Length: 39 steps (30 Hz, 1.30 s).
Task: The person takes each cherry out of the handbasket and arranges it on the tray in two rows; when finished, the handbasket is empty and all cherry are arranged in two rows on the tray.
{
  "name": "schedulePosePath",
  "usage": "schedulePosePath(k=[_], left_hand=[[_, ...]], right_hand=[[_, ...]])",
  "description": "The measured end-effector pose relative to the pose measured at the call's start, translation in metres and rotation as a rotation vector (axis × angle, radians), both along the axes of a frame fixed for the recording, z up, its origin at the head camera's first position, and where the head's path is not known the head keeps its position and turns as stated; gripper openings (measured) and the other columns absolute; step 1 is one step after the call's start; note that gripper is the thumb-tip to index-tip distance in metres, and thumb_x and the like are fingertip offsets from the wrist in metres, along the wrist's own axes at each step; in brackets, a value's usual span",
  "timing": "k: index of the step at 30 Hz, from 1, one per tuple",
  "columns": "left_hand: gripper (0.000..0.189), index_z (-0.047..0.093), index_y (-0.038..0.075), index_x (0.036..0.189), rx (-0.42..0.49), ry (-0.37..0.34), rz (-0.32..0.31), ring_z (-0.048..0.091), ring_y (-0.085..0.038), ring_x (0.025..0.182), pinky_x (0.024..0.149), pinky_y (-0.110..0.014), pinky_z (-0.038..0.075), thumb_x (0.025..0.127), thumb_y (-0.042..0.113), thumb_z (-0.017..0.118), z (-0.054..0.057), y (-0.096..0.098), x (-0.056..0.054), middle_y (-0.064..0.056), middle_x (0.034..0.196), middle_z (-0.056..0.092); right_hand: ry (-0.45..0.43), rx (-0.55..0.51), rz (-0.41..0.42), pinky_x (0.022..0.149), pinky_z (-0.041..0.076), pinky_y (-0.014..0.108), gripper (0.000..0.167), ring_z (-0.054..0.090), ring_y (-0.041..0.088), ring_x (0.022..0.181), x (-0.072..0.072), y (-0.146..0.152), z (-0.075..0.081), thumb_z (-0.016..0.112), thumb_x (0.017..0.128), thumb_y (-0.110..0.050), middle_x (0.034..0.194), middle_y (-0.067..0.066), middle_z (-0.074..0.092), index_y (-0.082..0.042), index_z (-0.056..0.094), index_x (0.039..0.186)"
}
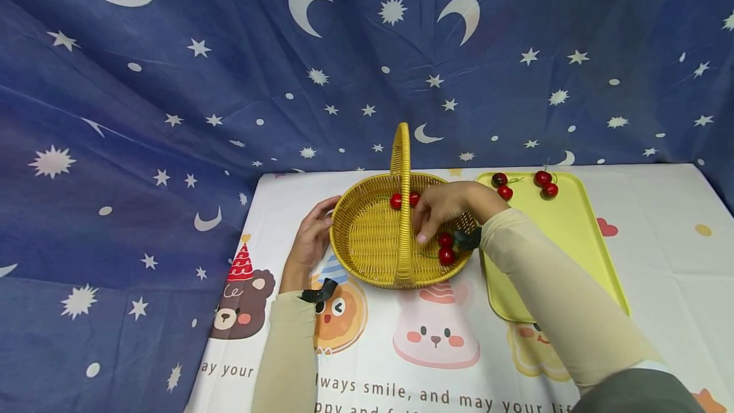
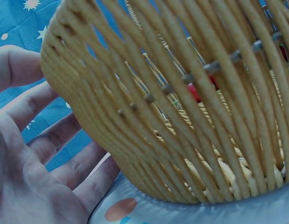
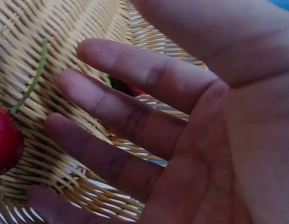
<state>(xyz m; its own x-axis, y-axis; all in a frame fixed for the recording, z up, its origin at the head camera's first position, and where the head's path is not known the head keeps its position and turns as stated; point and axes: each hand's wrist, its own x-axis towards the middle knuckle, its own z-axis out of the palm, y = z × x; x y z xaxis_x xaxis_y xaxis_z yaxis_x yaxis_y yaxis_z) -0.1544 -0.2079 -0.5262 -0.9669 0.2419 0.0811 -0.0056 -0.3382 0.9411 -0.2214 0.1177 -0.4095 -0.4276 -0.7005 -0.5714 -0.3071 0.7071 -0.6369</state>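
A yellow wicker basket (image 1: 369,234) with a tall arched handle stands in the middle of the table. At its left side, the fingers of my left hand (image 1: 309,241) rest against the outer weave; the left wrist view shows them spread along the wicker (image 2: 111,112). My right hand (image 1: 450,201) is inside the basket, right of the handle, its fingers spread and nothing between them in the right wrist view. Red cherries (image 1: 446,256) on green stems lie just below this hand, and another pair of cherries (image 1: 396,201) sits near the back wall.
A yellow tray (image 1: 579,234) lies right of the basket, partly under my right forearm. Two pairs of cherries (image 1: 549,190) rest at its far end. A printed white cloth (image 1: 676,234) covers the table, and a dark blue star-patterned curtain (image 1: 355,43) hangs behind.
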Motion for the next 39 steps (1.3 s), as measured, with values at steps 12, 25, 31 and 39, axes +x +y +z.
schedulePosePath(k=[12, 25, 31, 39], left_hand=[[0.05, 0.048, -0.001, 0.147, 0.004, -0.002, 0.0, 0.06, -0.016, 0.115, 0.095, -0.025, 0.053, 0.098, 0.002, 0.043, 0.0, 0.001, 0.001, -0.006, 0.137, 0.054], [0.049, 0.049, -0.001, 0.146, 0.008, 0.02, -0.008, 0.06, -0.018, 0.117, 0.095, -0.026, 0.053, 0.098, 0.002, 0.043, 0.0, 0.001, 0.001, -0.006, 0.137, 0.055], [0.051, 0.045, -0.005, 0.148, 0.008, 0.018, -0.01, 0.06, -0.017, 0.114, 0.094, -0.026, 0.053, 0.098, 0.002, 0.044, 0.0, 0.001, 0.0, -0.007, 0.137, 0.053], [0.051, 0.046, -0.004, 0.148, -0.004, 0.024, -0.006, 0.06, -0.017, 0.114, 0.093, -0.025, 0.054, 0.098, 0.004, 0.045, 0.001, 0.001, 0.001, -0.006, 0.137, 0.054]], right_hand=[[-0.083, 0.071, 0.033, 0.09, 0.052, 0.03, 0.035, 0.064, 0.011, 0.098, -0.001, -0.001, -0.017, 0.084, 0.083, -0.039, 0.102, -0.004, 0.076, -0.015, 0.08, 0.108], [-0.202, 0.113, 0.071, 0.095, 0.05, 0.026, 0.033, 0.066, 0.005, 0.097, 0.004, -0.005, -0.029, 0.084, 0.083, -0.032, 0.102, -0.003, 0.079, -0.018, 0.079, 0.114], [-0.292, 0.114, 0.052, 0.084, 0.054, 0.022, 0.027, 0.068, 0.004, 0.09, 0.007, -0.006, -0.032, 0.084, 0.084, -0.021, 0.099, -0.001, 0.079, -0.011, 0.08, 0.109], [-0.319, 0.123, 0.073, 0.085, 0.055, 0.022, 0.026, 0.069, 0.004, 0.09, 0.009, -0.008, -0.034, 0.083, 0.085, -0.017, 0.1, 0.001, 0.079, -0.01, 0.08, 0.11]])
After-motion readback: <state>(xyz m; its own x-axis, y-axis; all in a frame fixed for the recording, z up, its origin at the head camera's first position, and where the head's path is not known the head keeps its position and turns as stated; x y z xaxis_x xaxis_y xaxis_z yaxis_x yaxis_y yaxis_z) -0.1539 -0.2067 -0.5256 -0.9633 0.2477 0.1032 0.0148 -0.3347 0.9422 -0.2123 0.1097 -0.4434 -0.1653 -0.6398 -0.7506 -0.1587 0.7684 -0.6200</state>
